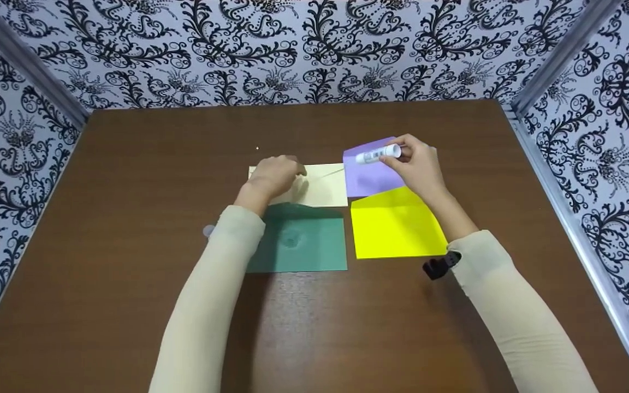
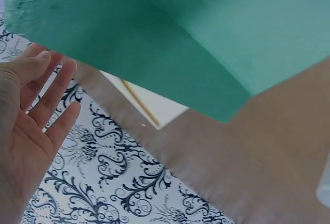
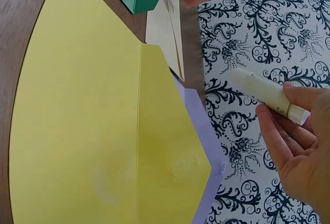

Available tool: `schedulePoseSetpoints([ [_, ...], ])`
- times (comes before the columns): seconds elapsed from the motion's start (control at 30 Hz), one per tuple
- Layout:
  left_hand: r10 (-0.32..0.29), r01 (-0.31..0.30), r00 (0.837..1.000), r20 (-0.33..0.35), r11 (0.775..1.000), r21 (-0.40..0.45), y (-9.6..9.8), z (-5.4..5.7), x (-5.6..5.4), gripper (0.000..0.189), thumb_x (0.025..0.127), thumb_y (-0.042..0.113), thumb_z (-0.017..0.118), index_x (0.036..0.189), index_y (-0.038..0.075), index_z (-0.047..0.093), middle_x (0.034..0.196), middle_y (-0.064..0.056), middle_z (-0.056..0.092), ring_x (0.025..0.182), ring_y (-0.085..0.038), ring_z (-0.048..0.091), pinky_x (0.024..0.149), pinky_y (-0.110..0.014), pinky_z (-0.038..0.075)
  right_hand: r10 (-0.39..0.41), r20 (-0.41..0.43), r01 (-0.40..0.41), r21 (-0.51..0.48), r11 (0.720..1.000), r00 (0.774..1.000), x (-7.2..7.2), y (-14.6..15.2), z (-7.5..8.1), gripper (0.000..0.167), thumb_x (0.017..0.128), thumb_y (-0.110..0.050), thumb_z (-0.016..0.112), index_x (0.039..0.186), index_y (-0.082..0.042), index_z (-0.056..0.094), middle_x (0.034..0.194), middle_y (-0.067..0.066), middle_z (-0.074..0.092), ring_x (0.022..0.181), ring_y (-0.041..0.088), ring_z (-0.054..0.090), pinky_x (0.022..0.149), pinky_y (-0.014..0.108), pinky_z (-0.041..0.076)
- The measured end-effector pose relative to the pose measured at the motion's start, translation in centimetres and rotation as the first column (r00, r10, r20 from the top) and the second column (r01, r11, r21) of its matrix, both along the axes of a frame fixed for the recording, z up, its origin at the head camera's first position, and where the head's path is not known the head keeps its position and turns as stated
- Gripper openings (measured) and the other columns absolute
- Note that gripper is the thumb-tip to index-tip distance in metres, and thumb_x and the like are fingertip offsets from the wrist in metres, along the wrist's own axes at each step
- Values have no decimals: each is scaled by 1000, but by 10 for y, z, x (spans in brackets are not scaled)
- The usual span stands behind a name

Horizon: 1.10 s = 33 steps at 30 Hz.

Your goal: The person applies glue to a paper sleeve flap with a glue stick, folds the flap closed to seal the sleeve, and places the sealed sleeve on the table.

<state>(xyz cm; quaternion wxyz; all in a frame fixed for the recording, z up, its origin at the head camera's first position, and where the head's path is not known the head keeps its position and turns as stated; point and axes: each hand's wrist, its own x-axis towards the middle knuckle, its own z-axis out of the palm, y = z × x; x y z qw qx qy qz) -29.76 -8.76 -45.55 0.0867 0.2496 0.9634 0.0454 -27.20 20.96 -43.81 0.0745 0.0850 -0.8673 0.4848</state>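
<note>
My right hand (image 1: 418,164) grips a white glue stick (image 1: 372,155) between thumb and fingers, above the purple envelope (image 1: 369,177). In the right wrist view the glue stick (image 3: 260,91) slants away from the fingertips. Over the cream envelope (image 1: 328,191) is my left hand (image 1: 276,174); its lower fingers (image 2: 62,87) are spread loosely in the left wrist view. The green envelope (image 1: 303,245), nearer me, overlaps its fingertips there. A shiny round smear marks the green paper. To the right lies a yellow envelope (image 1: 396,226), its flap (image 3: 175,141) pointing toward the purple one.
The envelopes lie close together on a brown table (image 1: 156,305). Patterned black-and-white panels (image 1: 238,54) surround the back and sides. A black device (image 1: 440,266) is at the right cuff, and a small translucent disc (image 1: 208,231) shows beside the left sleeve.
</note>
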Motion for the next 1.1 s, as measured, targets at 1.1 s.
schedulePoseSetpoints([
  [1.1,-162,160,985,-66,986,-39,110,-18,5,32,98,19,64,129,23,69,135,1,64,124,-20,60,106,-33,51,-103,22,100,110,989,994,-18,30,-6,30,89,-11,74,114,3,66,114,23,72,103,33,72,76,10,56],
])
